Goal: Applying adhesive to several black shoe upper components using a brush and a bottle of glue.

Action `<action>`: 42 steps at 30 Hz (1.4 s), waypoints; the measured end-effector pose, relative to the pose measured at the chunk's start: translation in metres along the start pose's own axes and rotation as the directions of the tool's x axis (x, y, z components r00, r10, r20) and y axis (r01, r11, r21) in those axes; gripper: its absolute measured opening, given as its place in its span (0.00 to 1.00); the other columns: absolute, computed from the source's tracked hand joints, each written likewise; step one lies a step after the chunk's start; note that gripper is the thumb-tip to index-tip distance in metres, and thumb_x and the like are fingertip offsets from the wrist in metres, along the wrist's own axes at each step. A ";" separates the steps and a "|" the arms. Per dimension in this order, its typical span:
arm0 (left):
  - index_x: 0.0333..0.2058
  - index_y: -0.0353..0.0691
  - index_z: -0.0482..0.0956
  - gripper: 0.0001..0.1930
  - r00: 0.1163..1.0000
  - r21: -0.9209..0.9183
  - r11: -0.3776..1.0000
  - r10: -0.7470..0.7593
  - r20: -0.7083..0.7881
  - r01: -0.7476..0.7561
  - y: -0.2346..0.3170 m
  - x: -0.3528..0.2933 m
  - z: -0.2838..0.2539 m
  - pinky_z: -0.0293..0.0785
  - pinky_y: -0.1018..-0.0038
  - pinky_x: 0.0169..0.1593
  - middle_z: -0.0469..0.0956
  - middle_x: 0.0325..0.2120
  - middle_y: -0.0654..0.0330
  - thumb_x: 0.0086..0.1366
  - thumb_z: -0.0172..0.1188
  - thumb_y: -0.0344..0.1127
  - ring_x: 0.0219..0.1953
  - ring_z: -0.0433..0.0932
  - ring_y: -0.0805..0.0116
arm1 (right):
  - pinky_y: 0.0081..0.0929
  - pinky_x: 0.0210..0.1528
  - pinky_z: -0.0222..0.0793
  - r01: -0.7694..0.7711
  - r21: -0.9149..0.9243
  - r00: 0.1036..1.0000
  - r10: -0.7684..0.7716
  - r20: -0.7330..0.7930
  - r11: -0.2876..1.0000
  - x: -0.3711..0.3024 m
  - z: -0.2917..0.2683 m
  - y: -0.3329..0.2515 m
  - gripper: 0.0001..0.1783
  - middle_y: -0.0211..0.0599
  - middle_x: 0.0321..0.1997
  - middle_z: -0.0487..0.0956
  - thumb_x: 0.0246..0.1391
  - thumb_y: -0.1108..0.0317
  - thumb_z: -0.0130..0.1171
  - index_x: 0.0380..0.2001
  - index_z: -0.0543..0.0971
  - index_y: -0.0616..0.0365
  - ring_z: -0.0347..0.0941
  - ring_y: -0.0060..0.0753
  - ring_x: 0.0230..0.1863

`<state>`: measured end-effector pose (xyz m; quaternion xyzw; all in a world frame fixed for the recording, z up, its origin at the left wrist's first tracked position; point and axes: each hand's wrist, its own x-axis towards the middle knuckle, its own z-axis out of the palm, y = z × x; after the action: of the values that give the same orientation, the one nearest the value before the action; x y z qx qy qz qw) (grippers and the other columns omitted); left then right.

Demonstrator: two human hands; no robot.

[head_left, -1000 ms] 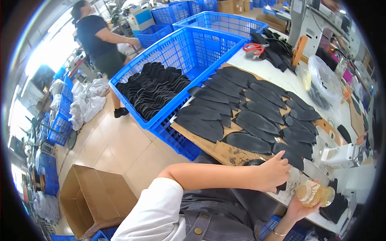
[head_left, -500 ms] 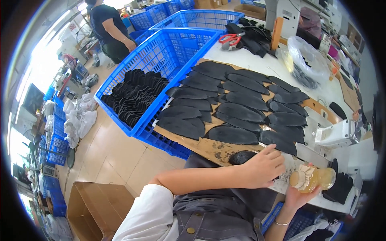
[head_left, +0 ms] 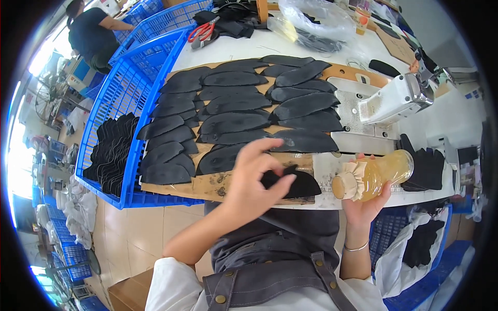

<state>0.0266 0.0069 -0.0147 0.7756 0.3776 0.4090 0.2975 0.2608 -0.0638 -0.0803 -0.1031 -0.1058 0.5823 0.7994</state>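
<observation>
My left hand (head_left: 254,179) hovers over the near edge of the cardboard-covered board (head_left: 218,181). Its thumb and fingers are curved but apart, and a matte black curved cut piece (head_left: 303,185) lies just under and beside them. My right hand (head_left: 365,205) is wrapped round a glass bottle (head_left: 386,168) of yellowish liquid, tilted almost on its side. A beige wrapped cover (head_left: 350,181) closes the bottle's left end. Beyond my left hand, black leaf-shaped pieces (head_left: 236,122) lie overlapping in three columns.
A blue crate (head_left: 132,150) on the left holds a stack of wavy black pieces (head_left: 114,155). Red-handled cutters (head_left: 203,33) and a clear plastic bag (head_left: 316,23) lie at the back. A white machine arm (head_left: 391,101) juts in at right, near a black stack (head_left: 428,168).
The view has turned, shifting the bench leftward. My left hand has moved away from the bottle, over the near black piece, and its fingers have spread. My right hand keeps the bottle.
</observation>
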 end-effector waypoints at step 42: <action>0.26 0.39 0.74 0.14 0.836 0.608 0.574 0.405 0.370 -0.548 -0.017 0.122 0.032 0.59 0.60 0.57 0.72 0.43 0.59 0.46 0.67 0.41 0.52 0.67 0.60 | 0.47 0.65 0.49 0.017 -0.044 1.000 -0.016 0.020 0.999 -0.001 -0.002 0.000 0.35 0.47 0.61 0.62 0.52 0.49 0.55 0.58 0.61 0.55 0.56 0.52 0.62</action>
<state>0.0946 0.1121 0.0065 0.9364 0.2483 0.2261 -0.1021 0.2614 -0.0645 -0.0819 -0.1143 -0.1273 0.5741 0.8007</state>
